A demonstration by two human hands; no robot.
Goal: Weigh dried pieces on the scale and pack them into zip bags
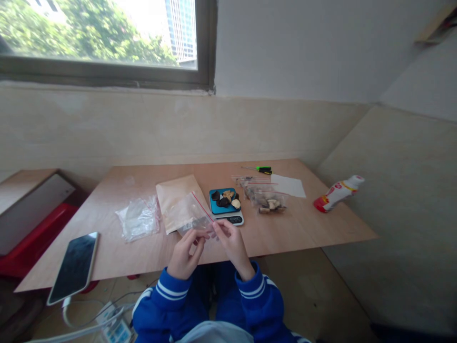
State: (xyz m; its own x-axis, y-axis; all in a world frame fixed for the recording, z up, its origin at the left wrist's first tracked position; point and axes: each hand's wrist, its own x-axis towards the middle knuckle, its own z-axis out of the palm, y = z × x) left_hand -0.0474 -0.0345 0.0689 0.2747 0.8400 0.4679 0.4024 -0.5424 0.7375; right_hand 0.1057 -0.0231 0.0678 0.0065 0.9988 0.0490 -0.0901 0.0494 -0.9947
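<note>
Between my two hands a clear zip bag (193,212) with a red seal strip is held up at the table's front edge. My left hand (187,251) pinches its lower edge, and my right hand (230,240) grips the corner at the end of the red strip. The bag looks flat, with nothing plainly visible inside. Just beyond my right hand stands a small kitchen scale (214,207) with a blue top and a dark display. Dried mushroom-like pieces (224,201), dark and pale, lie on it. Behind the bag a brown paper pouch (171,190) lies flat.
Filled zip bags (271,205) lie right of the scale, by a white paper (291,185) and screwdrivers (263,169). A red and white bottle (337,193) stands at the right. Clear plastic bags (137,219) and a phone (74,264) with a cable are at the left.
</note>
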